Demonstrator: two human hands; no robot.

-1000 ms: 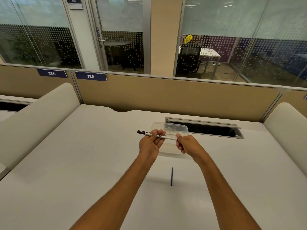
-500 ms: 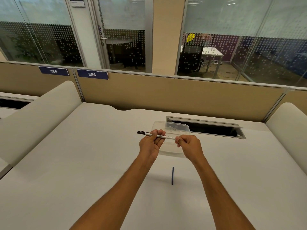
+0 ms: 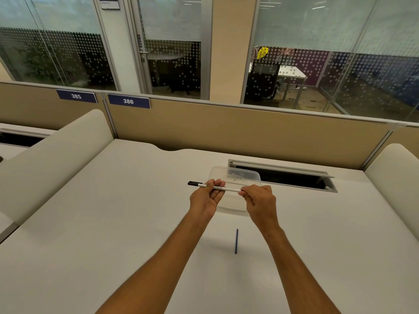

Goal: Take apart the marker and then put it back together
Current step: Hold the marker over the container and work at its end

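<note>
In the middle of the frame, the left hand (image 3: 207,196) squeezes the white marker (image 3: 223,188) steady so the right hand (image 3: 258,199) can pinch and pull its end, above a clear tub (image 3: 235,177).

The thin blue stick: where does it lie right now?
In the head view, the thin blue stick lies on the white desk, between the forearms, nearer the person than both hands.

Bare forearms, no sleeves, seemingly no rings
</note>
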